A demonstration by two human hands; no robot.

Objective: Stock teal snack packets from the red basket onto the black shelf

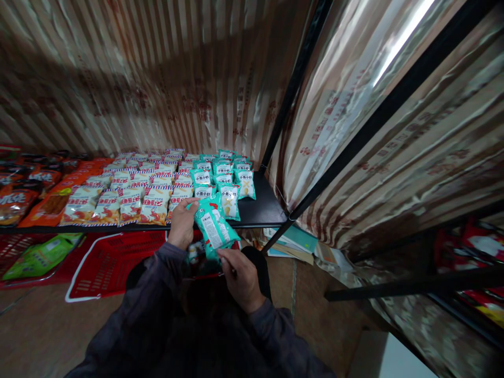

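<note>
A teal snack bag [214,227] is held up in front of the shelf edge, its printed side with a white label panel towards me. My left hand [183,224] is closed on the bag's upper left corner. At its lower end, the fingers of my right hand [241,278] pinch the bag's bottom edge. Just behind it, several teal bags with a white front [246,184] stand in rows on the black shelf [262,207]. To their left are rows of white bags with striped edges [155,203].
Orange bags [51,207] lie farther left on the shelf. Below are red baskets [114,265], one with a green bag [43,255]. Black metal posts [334,178] slant along the right, before striped curtains [165,68]. Papers [293,241] lie under the shelf's right end.
</note>
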